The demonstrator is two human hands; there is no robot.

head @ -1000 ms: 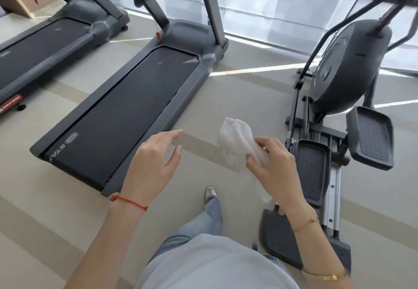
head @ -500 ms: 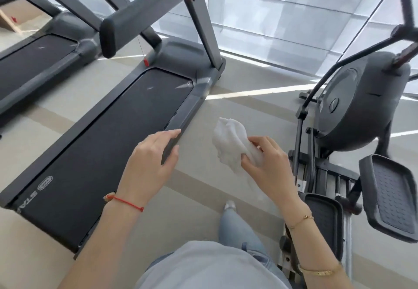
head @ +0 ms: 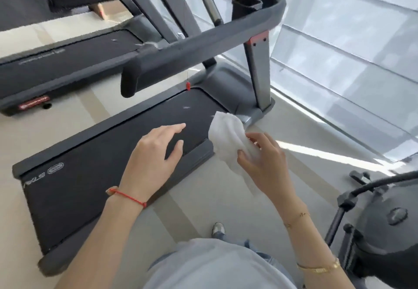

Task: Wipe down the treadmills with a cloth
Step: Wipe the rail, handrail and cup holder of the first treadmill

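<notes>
— What's the cloth like?
— A crumpled white soft cloth (head: 228,137), bunched into folds. The right hand (head: 264,164) pinches its lower part between thumb and fingers; most of it sticks up and to the left of the grip, held in the air over the right edge of the nearer dark grey treadmill (head: 95,175).
— And the left hand (head: 150,162)?
— Relaxed, fingers spread, holding nothing above the matte black belt.
— Any writing?
— White letters and an oval logo near the belt's end, too blurred to read. The second treadmill (head: 56,71) behind carries a red label, also unreadable.
</notes>
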